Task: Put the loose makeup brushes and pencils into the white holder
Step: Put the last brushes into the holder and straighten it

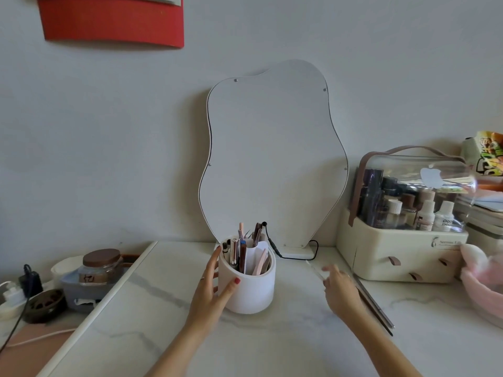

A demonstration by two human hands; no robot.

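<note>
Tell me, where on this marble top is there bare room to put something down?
The widest bare patch lies on the marble top left of the white holder, out to the raised edge strip. The near strip between the forearms is bare too. It is crowded on the right: two loose pencils beside the right hand, then the cosmetics organizer.

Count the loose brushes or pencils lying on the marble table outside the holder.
2: long thin dark sticks lying side by side right of the right hand, whose blurred fingers may hold another. More may be hidden.
</note>
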